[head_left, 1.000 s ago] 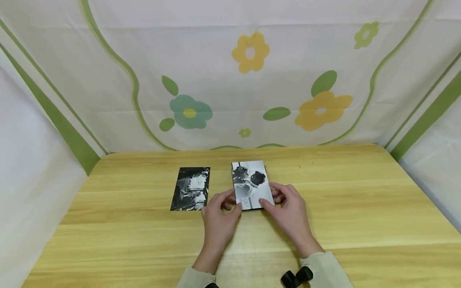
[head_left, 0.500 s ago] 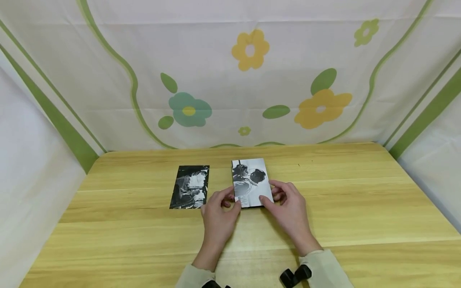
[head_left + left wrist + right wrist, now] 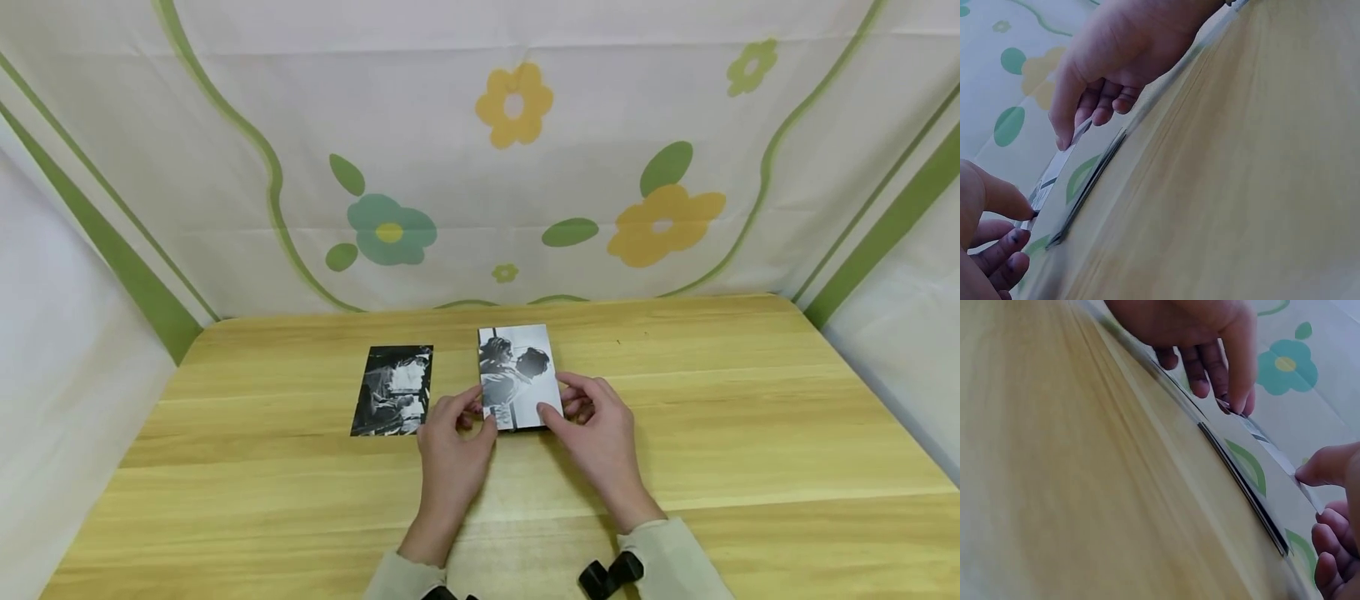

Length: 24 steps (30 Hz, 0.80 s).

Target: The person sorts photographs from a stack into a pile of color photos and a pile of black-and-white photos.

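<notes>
A black-and-white photo card showing two figures is held up by both hands. My left hand pinches its lower left edge between thumb and fingers. At the lower right corner, my right hand has its thumb on the face and its fingers along the side edge. In both wrist views the card hangs a little above a thin dark-edged stack of cards on the table. From the head, that stack is nearly all hidden beneath the held card. Another dark photo card lies flat to the left.
The wooden table ends at a white cloth backdrop printed with flowers, and cloth also hangs on both sides. A black device is by the right sleeve.
Both hands have raised the photo card slightly, and it sits a bit higher in the head view. The grip looks the same, and the left card stays put. The head view has shifted slightly.
</notes>
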### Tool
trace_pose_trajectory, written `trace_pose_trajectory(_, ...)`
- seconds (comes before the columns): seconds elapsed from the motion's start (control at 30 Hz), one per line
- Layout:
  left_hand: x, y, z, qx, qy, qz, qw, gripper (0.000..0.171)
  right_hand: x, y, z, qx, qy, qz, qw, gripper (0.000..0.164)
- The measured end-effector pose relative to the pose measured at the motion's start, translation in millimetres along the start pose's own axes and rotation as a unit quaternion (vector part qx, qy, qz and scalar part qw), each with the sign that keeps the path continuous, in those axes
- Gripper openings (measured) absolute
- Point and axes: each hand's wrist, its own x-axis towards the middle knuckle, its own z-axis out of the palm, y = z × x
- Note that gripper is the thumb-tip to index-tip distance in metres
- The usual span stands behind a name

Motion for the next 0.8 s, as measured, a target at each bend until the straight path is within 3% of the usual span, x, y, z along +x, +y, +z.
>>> trace_pose_trajectory(0.13,-0.1,1.7,-3.5,-0.017,-0.006,0.007,0.9998,0.039,-1.2,-2.6,0.7,0.015,0.001,0.008,1.0,0.045)
trace_pose_trajectory(0.43,2.9,14.1,-12.1,-0.082,-0.026,-0.073,0.9936,0.04,-1.5,-10.7,-2.7,0.03,0.001,0.023,0.999,0.044)
trace_pose_trajectory(0.67,6.1,17.8,-17.8,-0.074,-0.034,-0.079,0.9935,0.04,-2.8,-16.5,-3.1,0.043,-0.005,0.031,0.999,0.044)
trace_pose_trajectory(0.8,12.2,18.3,-29.8,-0.05,-0.055,-0.084,0.9937,0.042,-5.3,-23.4,2.1,0.076,-0.02,0.037,0.996,0.043)
